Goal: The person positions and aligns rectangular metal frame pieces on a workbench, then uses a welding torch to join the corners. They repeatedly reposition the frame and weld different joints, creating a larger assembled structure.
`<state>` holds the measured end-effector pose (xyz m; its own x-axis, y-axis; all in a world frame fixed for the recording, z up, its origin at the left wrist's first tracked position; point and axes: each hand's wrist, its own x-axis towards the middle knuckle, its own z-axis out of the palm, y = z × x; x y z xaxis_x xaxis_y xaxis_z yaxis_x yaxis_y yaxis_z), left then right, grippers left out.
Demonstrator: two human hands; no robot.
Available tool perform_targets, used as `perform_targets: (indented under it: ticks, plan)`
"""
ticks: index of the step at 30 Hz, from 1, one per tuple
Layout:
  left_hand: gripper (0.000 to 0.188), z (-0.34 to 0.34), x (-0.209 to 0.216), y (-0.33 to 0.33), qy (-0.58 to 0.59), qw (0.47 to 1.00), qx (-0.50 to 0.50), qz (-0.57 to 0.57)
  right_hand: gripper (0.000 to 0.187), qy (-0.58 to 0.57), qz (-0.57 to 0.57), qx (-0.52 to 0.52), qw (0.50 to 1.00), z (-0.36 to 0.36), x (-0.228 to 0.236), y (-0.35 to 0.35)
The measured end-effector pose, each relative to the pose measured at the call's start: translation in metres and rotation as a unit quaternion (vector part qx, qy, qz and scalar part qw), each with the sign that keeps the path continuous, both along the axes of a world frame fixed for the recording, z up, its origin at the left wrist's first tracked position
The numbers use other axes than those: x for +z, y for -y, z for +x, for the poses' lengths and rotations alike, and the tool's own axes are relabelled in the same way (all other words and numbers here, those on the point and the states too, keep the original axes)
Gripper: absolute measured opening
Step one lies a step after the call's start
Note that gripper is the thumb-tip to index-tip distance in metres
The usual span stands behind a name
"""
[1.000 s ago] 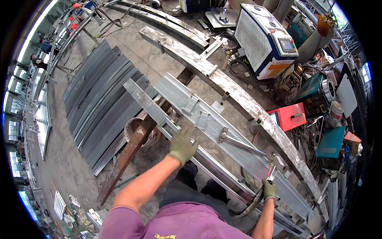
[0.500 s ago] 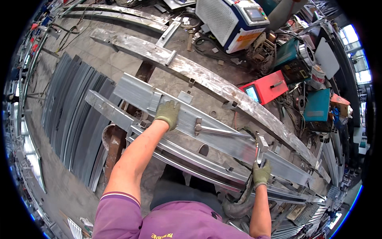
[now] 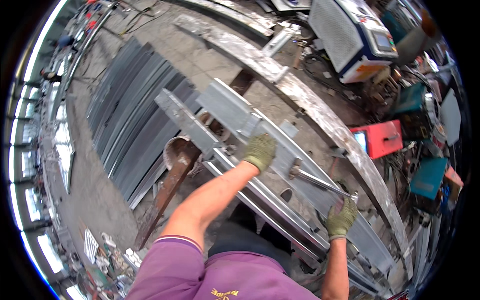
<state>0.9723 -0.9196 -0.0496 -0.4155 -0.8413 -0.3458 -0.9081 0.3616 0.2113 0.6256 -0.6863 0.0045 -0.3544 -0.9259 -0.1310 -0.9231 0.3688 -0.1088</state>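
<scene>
A wide grey metal channel (image 3: 225, 106) runs slantwise in front of me. My left hand (image 3: 260, 151), in a green work glove, lies on it with outstretched fingers, just below a small metal bracket (image 3: 250, 125). Across the channel rests a hammer (image 3: 295, 169), its pale handle pointing toward my right hand. My right hand (image 3: 342, 218), gloved too, is closed beside that handle's end. A shiny tip of the welding torch (image 3: 355, 196) shows above its fingers; the glove hides the rest, and blur softens the grip.
Beyond the channel lies a long stained steel beam (image 3: 320, 112). Stacked grey metal strips (image 3: 135, 110) cover the floor at left. A white-and-blue machine cabinet (image 3: 336, 37), a red machine (image 3: 384, 139) and a teal unit (image 3: 428, 178) stand at right. A rusty beam (image 3: 167, 200) sits near my left arm.
The view has turned, so the scene sits farther right. My right hand has moved up to the hammer handle's end, and the torch shows less. My left hand stays on the channel.
</scene>
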Motion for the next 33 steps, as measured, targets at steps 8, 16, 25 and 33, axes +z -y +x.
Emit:
perform_targets:
  ticks: [8,16,25,33]
  plan:
    - [0.041,0.055,0.094,-0.074,-0.338,0.87,0.345,-0.101,0.058,-0.021,0.064,0.037,0.997,0.033,0.019,0.035]
    - [0.035,0.198,0.1,-0.076,-0.233,0.873,0.417,-0.094,0.055,0.073,0.045,0.132,0.988,0.087,-0.02,0.069]
    - [0.037,0.18,0.089,-0.047,-0.103,0.94,0.317,0.069,0.05,0.14,0.049,0.209,0.967,0.147,-0.021,0.074]
    - [0.047,0.186,0.047,-0.068,-0.146,0.95,0.276,0.017,0.049,0.273,0.078,0.25,0.926,0.206,-0.006,0.082]
